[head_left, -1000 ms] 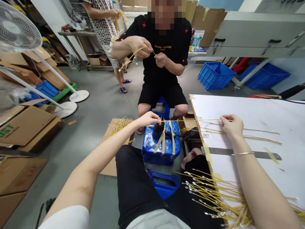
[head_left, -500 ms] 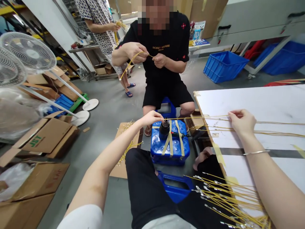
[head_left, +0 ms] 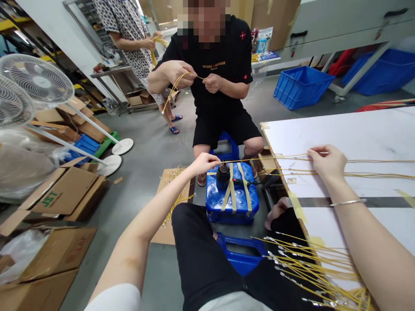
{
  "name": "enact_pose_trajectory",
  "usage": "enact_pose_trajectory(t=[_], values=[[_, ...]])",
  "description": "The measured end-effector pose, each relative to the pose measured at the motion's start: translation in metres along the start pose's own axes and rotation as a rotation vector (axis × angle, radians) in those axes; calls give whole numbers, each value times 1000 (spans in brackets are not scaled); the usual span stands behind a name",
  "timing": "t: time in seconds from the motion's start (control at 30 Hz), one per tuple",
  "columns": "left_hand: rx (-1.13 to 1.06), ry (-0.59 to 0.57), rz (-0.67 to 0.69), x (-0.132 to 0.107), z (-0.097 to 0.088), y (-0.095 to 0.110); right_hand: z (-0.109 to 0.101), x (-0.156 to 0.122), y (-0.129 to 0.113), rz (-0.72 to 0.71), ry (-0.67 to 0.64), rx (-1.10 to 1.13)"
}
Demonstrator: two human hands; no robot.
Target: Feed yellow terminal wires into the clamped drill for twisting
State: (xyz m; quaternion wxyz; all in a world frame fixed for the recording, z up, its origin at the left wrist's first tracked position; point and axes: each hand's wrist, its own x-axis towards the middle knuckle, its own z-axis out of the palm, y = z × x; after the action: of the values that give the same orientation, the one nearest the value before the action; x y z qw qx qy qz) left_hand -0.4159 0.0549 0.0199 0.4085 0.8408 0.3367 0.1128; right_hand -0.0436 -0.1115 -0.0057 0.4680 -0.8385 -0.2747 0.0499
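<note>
A thin yellow wire runs taut between my two hands. My left hand pinches its left end just over the nozzle of an upright black heat gun. That gun is taped onto an upturned blue plastic stool. Above the white-topped table, my right hand is closed on the same wire farther along. More yellow wires lie on the table under and beyond my right hand. A bundle of yellow wires with metal ends hangs over the near table edge.
Facing me, a seated person in a black shirt holds yellow wires in both hands. Finished-looking wires lie on cardboard on the floor. Cartons and white fans stand left; a blue crate stands behind.
The view has shifted slightly. My left hand stays by the heat gun nozzle with the wire end, and my right hand keeps its grip on the wire over the table.
</note>
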Motion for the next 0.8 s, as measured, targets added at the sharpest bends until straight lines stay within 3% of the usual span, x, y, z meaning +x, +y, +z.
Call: enact_pose_trajectory(t=[0.17,0.47,0.8], values=[[46,13,48,-3,2,0,0,-1,1,-8,0,18],[351,148,199,-8,10,-6,-2,-4,-3,22,-1,96],[680,308,398,-9,21,-21,1,9,22,39,-32,253]])
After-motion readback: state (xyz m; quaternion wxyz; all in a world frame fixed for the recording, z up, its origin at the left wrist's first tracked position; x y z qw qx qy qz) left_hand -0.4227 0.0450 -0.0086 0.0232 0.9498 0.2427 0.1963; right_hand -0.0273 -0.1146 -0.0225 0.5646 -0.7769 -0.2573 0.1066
